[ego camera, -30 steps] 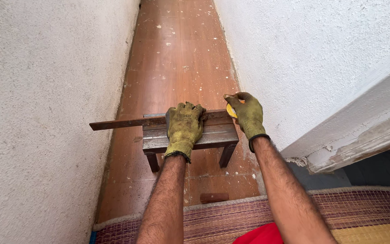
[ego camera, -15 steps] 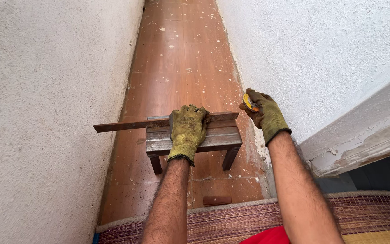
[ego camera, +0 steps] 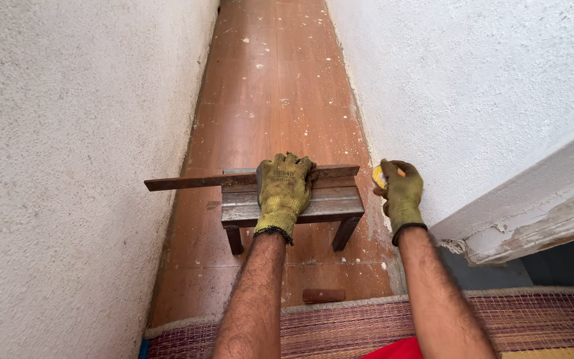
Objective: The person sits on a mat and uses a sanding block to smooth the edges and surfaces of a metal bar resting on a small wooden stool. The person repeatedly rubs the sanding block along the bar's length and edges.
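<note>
Starting at the fingers: our left hand has its gloved fingers laid flat and close together, pressing a thin wooden strip down along the back edge of a little wooden stool. Our right hand is off the stool's right edge, fingers curled around a small yellow tape measure, and we can't tell if any tape is pulled out.

The strip sticks out way past the stool's left edge, nearly to the left wall, with nothing under that end. That overhang looks like the weak spot to us: only one palm holds it, so any bump on the free end could lever it up or spin it off the back edge.

The stool sits on a dusty, paint-flecked floor, so it could probably skid if we lean too hard. There's also a small wood block by the mat, easy to kneel on.
</note>
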